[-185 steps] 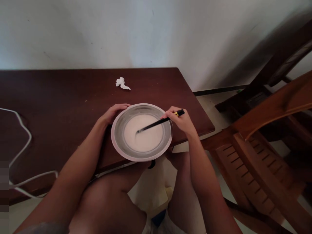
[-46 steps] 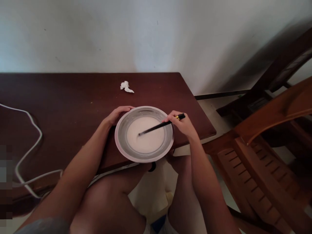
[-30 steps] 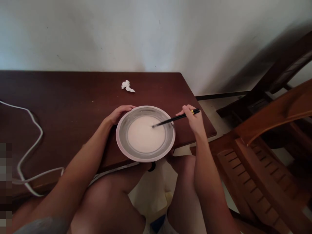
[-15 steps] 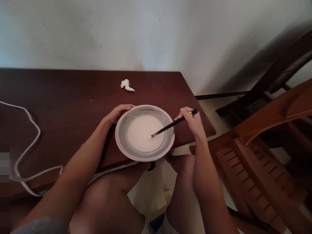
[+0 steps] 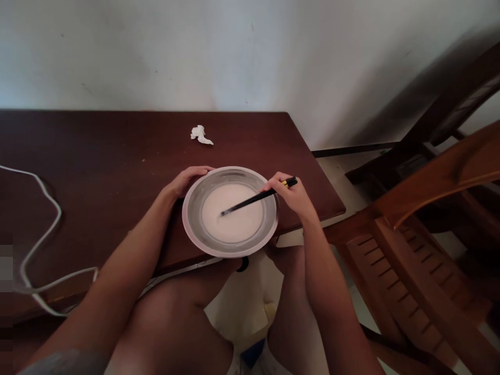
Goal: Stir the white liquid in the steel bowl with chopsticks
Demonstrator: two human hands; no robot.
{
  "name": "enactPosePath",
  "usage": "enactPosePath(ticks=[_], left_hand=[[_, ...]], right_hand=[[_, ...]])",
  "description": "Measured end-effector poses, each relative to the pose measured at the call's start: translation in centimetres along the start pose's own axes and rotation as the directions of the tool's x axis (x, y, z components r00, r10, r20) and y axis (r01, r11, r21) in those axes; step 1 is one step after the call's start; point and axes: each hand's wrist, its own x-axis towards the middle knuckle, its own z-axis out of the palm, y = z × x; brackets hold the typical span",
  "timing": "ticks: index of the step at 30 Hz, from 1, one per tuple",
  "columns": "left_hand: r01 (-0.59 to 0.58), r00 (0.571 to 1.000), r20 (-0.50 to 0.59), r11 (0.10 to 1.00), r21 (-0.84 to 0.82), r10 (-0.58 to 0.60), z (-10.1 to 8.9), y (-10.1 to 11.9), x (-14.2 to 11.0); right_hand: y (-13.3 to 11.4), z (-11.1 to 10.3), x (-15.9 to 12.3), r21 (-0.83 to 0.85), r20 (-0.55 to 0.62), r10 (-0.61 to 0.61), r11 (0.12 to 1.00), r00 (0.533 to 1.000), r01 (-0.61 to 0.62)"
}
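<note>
A wide metal basin [image 5: 192, 229] sits at the front edge of the dark wooden table, its near side jutting past the edge. Pale, milky liquid [image 5: 238, 226] fills its bottom. My left hand [image 5: 189, 179] grips the basin's far left rim, thumb on the rim; some fingers are hidden behind its wall. Black chopsticks [image 5: 250, 200] with a yellow band are held in my right hand [image 5: 287, 192], above the basin's right rim. Their whitened tips dip into the liquid, left of the middle.
Crumpled white tissue [image 5: 200, 135] lies on the table [image 5: 97, 151] behind the basin. A white cable [image 5: 54, 200] curls along the left side. Close on the right stands a slatted wooden chair [image 5: 390, 276]. The wall [image 5: 164, 57] borders the table's far edge.
My right hand has moved left with the chopsticks, and their tips have travelled left through the liquid. My left hand keeps its hold on the basin.
</note>
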Motion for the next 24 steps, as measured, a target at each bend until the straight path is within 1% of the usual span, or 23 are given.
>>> enactPosePath(ticks=[1,3,5,6,7,9,10,11,12,14,15,16,17,18,20,21,22,23,24], left_hand=[[-0.004,1.000,-0.001,1.000,-0.004,0.004,0.0,0.0,0.0],[-0.007,1.000,0.004,1.000,-0.010,0.007,0.0,0.0,0.0],[-0.004,1.000,0.017,1.000,-0.005,0.004,0.0,0.0,0.0],[0.000,1.000,0.023,1.000,0.000,0.000,0.0,0.0,0.0],[0.004,1.000,0.026,1.000,0.006,-0.005,0.0,0.0,0.0],[0.007,1.000,0.016,1.000,0.015,-0.007,0.0,0.1,-0.1],[0.005,1.000,0.008,1.000,0.018,-0.005,0.1,0.2,-0.1],[0.001,1.000,0.000,1.000,0.021,-0.001,0.1,0.2,-0.2],[-0.004,1.000,-0.005,1.000,0.025,0.004,0.2,0.3,-0.2],[-0.012,1.000,-0.005,0.999,0.033,0.012,0.2,0.3,-0.3],[-0.010,1.000,-0.001,0.999,0.033,0.010,0.2,0.3,-0.3],[-0.007,1.000,0.003,1.000,0.029,0.006,0.2,0.3,-0.3],[0.002,1.000,0.009,1.000,0.021,-0.002,0.2,0.3,-0.3],[0.012,1.000,0.013,1.000,0.010,-0.012,0.2,0.3,-0.3],[0.027,1.000,0.014,1.000,-0.014,-0.027,0.1,0.2,-0.3],[0.029,1.000,0.012,0.999,-0.022,-0.029,0.1,0.1,-0.3],[0.028,1.000,0.007,0.999,-0.027,-0.028,0.0,0.1,-0.3],[0.023,1.000,0.004,0.999,-0.028,-0.023,0.0,0.1,-0.2],[0.017,1.000,0.003,1.000,-0.024,-0.017,0.0,0.0,-0.2]], right_hand=[[0.0,-0.1,0.1,-0.010,-0.046,-0.018,1.000,0.999,0.018],[0.0,-0.6,0.1,-0.034,-0.194,-0.042,0.999,0.980,0.036],[0.0,-1.2,-0.1,-0.040,-0.263,-0.032,0.999,0.964,0.022],[0.0,-1.2,-0.2,-0.045,-0.242,-0.015,0.999,0.970,0.005],[0.0,-1.1,-0.3,-0.048,-0.189,0.000,0.999,0.982,-0.010],[-0.1,-0.6,-0.3,-0.006,-0.035,0.024,1.000,0.999,-0.024],[-0.1,-0.3,-0.2,0.007,0.013,0.023,1.000,1.000,-0.023],[0.0,-0.2,-0.2,-0.006,0.018,0.003,1.000,1.000,-0.003],[0.0,-0.3,-0.1,-0.030,-0.013,-0.014,0.999,1.000,0.014],[0.0,-0.7,-0.1,-0.076,-0.164,-0.040,0.997,0.986,0.027],[0.0,-1.0,-0.2,-0.081,-0.217,-0.038,0.997,0.975,0.021],[0.0,-1.2,-0.3,-0.080,-0.239,-0.027,0.997,0.971,0.008],[0.0,-1.3,-0.4,-0.082,-0.227,-0.015,0.997,0.974,-0.004],[-0.1,-1.1,-0.5,-0.079,-0.181,0.002,0.997,0.983,-0.017],[-0.2,-0.5,-0.4,-0.021,-0.029,0.035,0.999,0.999,-0.035],[-0.2,-0.2,-0.3,0.004,0.029,0.031,1.000,0.999,-0.031],[-0.2,0.0,-0.2,0.004,0.047,0.008,1.000,0.999,-0.009],[-0.2,0.0,-0.1,-0.004,0.023,-0.019,1.000,1.000,0.019],[-0.1,-0.2,0.0,-0.001,-0.043,-0.036,0.999,0.998,0.036]])
